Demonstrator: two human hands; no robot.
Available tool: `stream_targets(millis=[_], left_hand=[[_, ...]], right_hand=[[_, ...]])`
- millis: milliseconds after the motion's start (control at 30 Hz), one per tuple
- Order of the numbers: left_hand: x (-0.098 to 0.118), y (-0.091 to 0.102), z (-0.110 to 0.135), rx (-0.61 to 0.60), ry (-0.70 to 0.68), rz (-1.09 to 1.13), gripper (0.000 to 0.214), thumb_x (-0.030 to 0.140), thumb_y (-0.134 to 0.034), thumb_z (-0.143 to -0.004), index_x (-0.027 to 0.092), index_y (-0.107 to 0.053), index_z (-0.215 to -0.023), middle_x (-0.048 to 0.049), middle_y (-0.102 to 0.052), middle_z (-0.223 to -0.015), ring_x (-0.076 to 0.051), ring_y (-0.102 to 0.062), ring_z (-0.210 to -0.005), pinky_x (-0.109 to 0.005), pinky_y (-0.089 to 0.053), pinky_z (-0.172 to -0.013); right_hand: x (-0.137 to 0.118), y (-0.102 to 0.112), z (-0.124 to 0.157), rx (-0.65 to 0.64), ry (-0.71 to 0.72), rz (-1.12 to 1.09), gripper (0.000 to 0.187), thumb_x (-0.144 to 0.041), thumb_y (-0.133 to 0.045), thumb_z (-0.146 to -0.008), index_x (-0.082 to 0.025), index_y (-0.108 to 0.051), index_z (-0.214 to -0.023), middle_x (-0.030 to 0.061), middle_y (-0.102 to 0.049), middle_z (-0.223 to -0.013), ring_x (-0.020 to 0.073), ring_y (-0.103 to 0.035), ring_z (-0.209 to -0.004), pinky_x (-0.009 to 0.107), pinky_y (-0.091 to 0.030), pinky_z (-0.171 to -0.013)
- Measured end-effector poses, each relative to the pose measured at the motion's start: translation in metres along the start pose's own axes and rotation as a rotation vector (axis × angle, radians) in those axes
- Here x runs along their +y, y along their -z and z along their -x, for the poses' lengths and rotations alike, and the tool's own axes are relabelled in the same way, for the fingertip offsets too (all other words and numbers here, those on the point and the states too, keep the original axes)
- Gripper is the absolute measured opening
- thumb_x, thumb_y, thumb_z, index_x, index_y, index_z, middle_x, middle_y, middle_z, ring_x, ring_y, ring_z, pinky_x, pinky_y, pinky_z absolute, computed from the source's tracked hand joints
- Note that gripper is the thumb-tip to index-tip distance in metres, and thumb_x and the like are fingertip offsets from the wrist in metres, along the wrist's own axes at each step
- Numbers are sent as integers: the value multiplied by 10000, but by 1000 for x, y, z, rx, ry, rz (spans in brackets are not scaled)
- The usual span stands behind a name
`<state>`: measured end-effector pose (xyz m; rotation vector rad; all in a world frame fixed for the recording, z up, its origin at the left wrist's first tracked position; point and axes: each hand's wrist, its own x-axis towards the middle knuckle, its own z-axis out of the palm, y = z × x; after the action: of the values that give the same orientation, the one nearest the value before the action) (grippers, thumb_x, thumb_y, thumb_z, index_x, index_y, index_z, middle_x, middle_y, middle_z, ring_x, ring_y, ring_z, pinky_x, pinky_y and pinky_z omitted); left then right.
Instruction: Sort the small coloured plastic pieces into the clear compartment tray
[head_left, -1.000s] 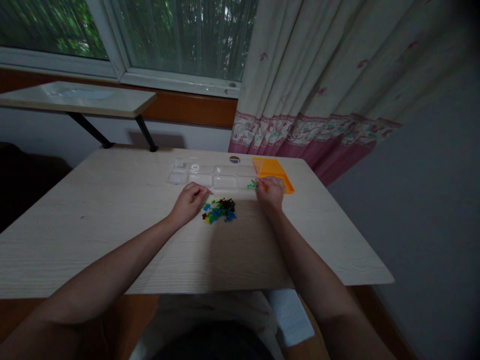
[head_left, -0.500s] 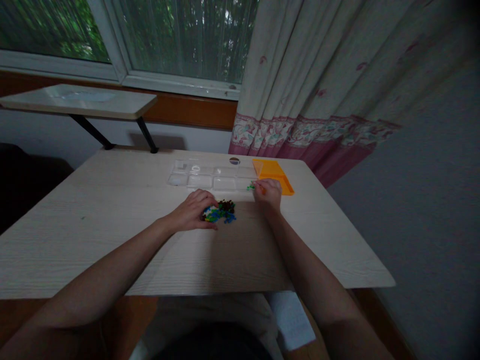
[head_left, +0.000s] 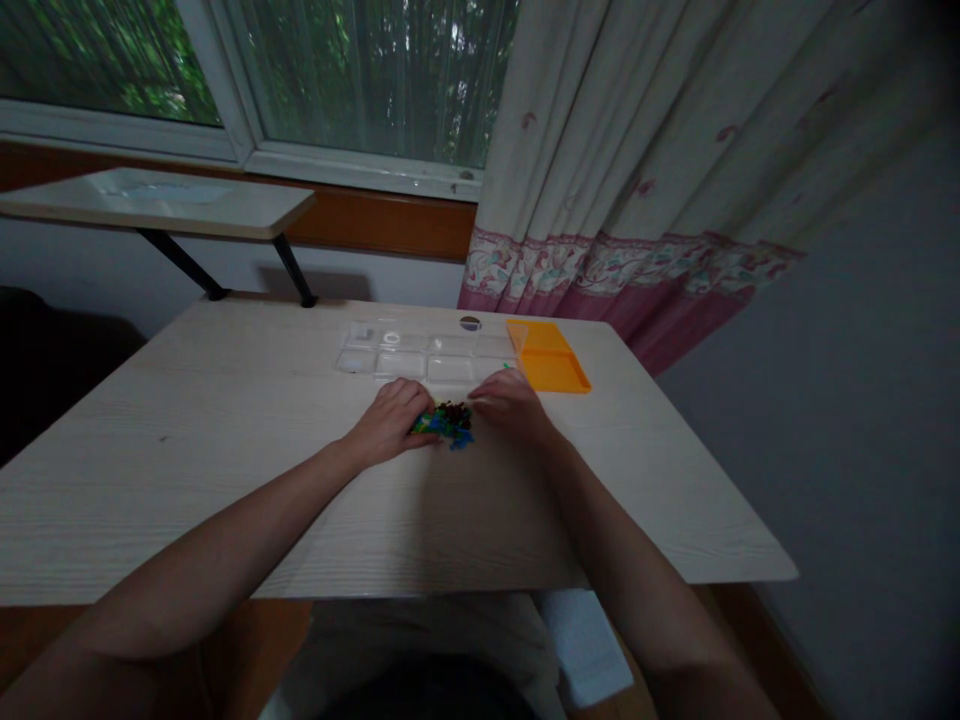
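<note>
A small pile of coloured plastic pieces (head_left: 450,424), blue, green, yellow and dark brown, lies on the pale wooden table (head_left: 225,470). My left hand (head_left: 394,418) rests on the pile's left side with curled fingers touching the pieces. From the right, my right hand (head_left: 506,408) reaches the same pile, fingers bent down over its edge. What either hand grips is hidden. Just behind the hands lies a clear plastic tray (head_left: 420,352) with several compartments.
An orange lid or tray (head_left: 547,368) lies right of the clear tray. A small round dark object (head_left: 470,323) sits near the table's far edge. A second small table (head_left: 157,200) stands by the window at the back left. A curtain (head_left: 637,160) hangs at the right.
My right hand has moved left from beside the orange tray to the pile. My left hand slid right onto the pile's left side.
</note>
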<state>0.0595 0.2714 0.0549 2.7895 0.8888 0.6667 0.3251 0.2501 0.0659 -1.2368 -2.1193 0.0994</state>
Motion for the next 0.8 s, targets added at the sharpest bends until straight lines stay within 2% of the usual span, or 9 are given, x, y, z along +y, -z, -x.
stream_targets(millis=[67,133,200,300,433,567,667,800], left_hand=[[0,0,0,7,11,-11,398,539,-687,-815,205,-570,-998,-78,-569,-1023,-269,-486,-1008,-395,-375,-876],[0,0,1,17,19,-8,383,535,-672,-830,202,-569,-990,-79,-568,-1017,-265,-483,-994,-388,-380,-857],[-1,1,1,25,26,8,374,536,-659,-842,202,-572,-984,-79,-568,-1012,-262,-481,-989,-383,-385,-851],[-1,2,0,31,27,61,326,507,-637,-869,203,-586,-974,-77,-574,-1007,-255,-486,-992,-381,-392,-865],[-3,0,-1,85,49,142,205,371,-506,-965,204,-624,-988,-79,-593,-1005,-237,-501,-995,-389,-397,-904],[-9,1,-1,130,81,193,254,325,-434,-991,208,-658,-1013,-83,-607,-984,-228,-520,-986,-398,-402,-921],[-15,8,1,105,64,233,244,356,-488,-966,210,-683,-971,-79,-612,-965,-225,-530,-977,-391,-408,-920],[-20,18,4,7,4,245,231,445,-633,-876,228,-706,-900,-66,-609,-974,-228,-532,-990,-366,-411,-917]], right_hand=[[-13,4,0,-170,36,-41,271,-450,-754,-786,-214,-721,-913,23,-680,-788,178,-589,-801,314,-408,-791],[-24,6,1,-294,14,-66,386,-476,-801,-727,-214,-694,-989,3,-664,-753,170,-578,-758,290,-396,-742],[-29,8,3,-381,-10,-71,425,-462,-812,-716,-217,-667,-1032,-10,-657,-735,167,-567,-743,272,-377,-706],[-29,8,4,-448,-22,-58,357,-398,-795,-746,-223,-655,-1024,-19,-661,-731,165,-561,-742,264,-359,-691],[-26,6,4,-428,-11,-31,253,-339,-758,-787,-225,-664,-992,-13,-673,-763,163,-570,-767,262,-360,-700],[-26,6,3,-394,18,-21,212,-337,-748,-796,-220,-679,-958,-4,-676,-766,162,-570,-770,262,-373,-704],[-26,5,3,-367,17,-66,174,-345,-723,-820,-216,-685,-930,-1,-678,-753,163,-581,-767,263,-390,-703],[-23,1,3,-260,-12,-39,111,-304,-643,-881,-213,-704,-861,9,-688,-739,158,-570,-723,274,-394,-709]])
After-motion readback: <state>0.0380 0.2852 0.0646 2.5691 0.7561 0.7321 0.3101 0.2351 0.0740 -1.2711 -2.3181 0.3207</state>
